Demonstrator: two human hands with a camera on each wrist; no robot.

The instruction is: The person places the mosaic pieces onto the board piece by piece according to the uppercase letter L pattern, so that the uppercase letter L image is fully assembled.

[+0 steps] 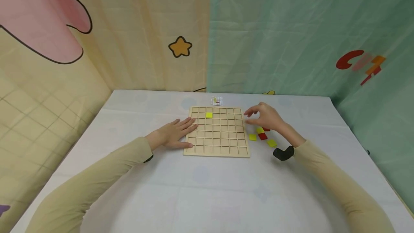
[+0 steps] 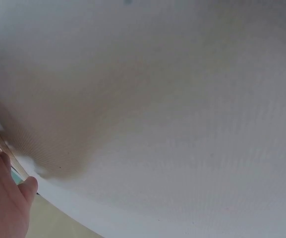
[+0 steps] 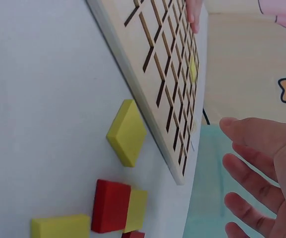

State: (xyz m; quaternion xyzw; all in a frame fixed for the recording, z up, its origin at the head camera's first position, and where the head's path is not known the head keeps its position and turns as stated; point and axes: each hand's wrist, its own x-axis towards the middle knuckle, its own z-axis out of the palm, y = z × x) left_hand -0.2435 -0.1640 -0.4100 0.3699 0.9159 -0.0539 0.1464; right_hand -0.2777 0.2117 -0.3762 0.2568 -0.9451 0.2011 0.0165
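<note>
My left hand (image 1: 176, 133) lies spread on the left edge of a wooden grid board (image 1: 221, 149), fingers straight over the frame; the left wrist view catches its thumb (image 2: 28, 187) at the board's edge. One yellow square tile (image 1: 209, 115) sits in a cell near the board's far side. At the right edge my right hand (image 1: 266, 117) hovers with loosely bent fingers, thumb apart from them and nothing between. Beneath and beside it lie loose yellow tiles (image 3: 127, 134) and red tiles (image 3: 110, 206), some overlapping.
A small printed card (image 1: 216, 101) with a coloured grid pattern lies just beyond the board. The white-covered table (image 1: 200, 190) ends at hanging curtains (image 1: 275, 39) at the back and sides. A black wrist strap (image 1: 283, 153) is on my right wrist.
</note>
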